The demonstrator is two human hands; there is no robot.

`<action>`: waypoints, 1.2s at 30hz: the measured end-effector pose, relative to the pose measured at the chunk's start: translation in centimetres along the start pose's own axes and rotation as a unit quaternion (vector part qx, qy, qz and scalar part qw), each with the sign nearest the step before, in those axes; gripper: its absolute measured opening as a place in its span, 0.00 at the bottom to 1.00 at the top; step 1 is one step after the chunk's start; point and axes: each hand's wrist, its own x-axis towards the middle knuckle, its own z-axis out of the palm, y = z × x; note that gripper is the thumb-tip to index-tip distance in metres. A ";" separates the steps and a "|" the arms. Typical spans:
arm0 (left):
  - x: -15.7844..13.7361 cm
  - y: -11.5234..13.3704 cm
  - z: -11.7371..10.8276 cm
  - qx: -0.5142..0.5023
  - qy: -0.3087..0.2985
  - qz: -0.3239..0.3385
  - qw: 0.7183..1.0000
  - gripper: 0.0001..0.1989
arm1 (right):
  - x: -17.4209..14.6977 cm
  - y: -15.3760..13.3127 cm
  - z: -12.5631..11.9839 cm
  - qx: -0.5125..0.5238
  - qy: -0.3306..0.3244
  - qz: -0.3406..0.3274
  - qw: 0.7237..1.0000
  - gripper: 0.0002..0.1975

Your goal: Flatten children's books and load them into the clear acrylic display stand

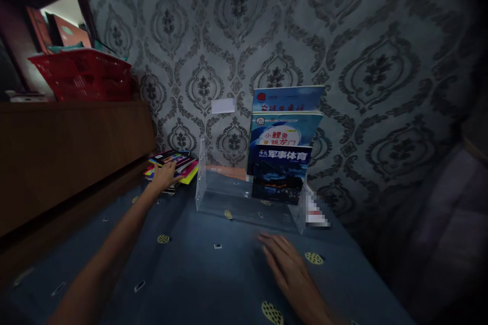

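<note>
My left hand (164, 175) reaches out to a pile of books (188, 166) by the wall, its fingers spread over the near side of the covers. The pile shows black, pink and yellow covers. My right hand (286, 265) is low over the cloth, fingers stretched out and slightly blurred, with nothing in it. Between the hands and the wall stands a clear acrylic book rack (201, 183). At its right end several books stand upright: a dark blue military magazine (280, 175) in front, a light blue storybook (284, 127) behind it, and another blue book (287, 99) at the back.
A blue patterned cloth (190, 274) covers the table. On the left, a wooden cabinet (76, 157) carries a red plastic basket (87, 76). A small white card (222, 106) is on the patterned wall (236, 35). A partly blurred-out white item (318, 213) lies right of the rack.
</note>
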 end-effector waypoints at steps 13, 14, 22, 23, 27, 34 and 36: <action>0.0 -1.5 -0.4 0.033 -0.016 0.030 0.999 0.22 | -2.1 0.6 1.4 0.020 0.003 0.014 1.000 0.16; -0.1 -1.7 -0.4 0.032 -0.017 0.033 0.999 0.21 | -2.2 0.7 1.6 0.023 0.003 0.015 1.000 0.16; -2.5 -2.6 -1.7 0.068 -0.027 0.058 0.996 0.19 | -2.9 1.7 2.6 0.022 -0.012 0.008 1.000 0.15; -3.2 -2.7 -1.9 0.074 -0.025 0.057 0.995 0.20 | -3.0 1.8 2.7 0.018 -0.015 0.007 1.000 0.15; -6.1 -3.2 -2.4 0.104 -0.014 0.039 0.994 0.23 | -3.4 2.4 3.3 0.015 -0.021 0.008 1.000 0.17; -6.7 -1.4 -0.8 0.129 0.003 0.031 0.991 0.35 | -3.7 2.6 3.6 0.017 -0.057 0.047 0.997 0.22; -6.4 -0.7 0.0 0.129 0.011 0.025 0.991 0.34 | -3.6 2.4 3.4 0.022 -0.070 0.049 0.996 0.22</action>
